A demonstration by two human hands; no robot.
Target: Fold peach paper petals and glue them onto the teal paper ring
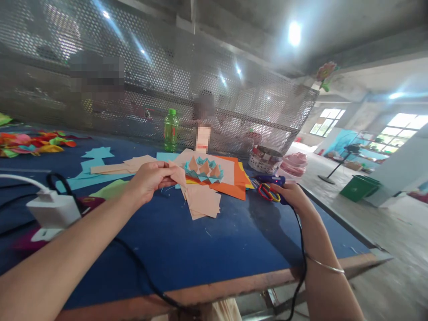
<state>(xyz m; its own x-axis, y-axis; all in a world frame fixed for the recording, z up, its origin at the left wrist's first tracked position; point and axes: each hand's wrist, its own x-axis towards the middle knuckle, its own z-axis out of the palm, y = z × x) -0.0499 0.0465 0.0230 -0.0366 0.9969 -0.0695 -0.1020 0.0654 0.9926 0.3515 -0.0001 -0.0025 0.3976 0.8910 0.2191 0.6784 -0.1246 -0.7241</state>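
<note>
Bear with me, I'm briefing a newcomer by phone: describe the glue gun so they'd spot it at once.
Start at the blue table and follow its right edge to the right hand. That hand grips the glue gun: dark blue, with a black cord trailing down the arm, unlike the red-and-yellow scissor handles lying beside it.

Craft workshop: paper-strewn worktable (207, 249), mesh partition (167, 80).

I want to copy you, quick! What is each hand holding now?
Left hand: closed on a peach paper piece.
Right hand: closed around a blue glue gun.
</note>
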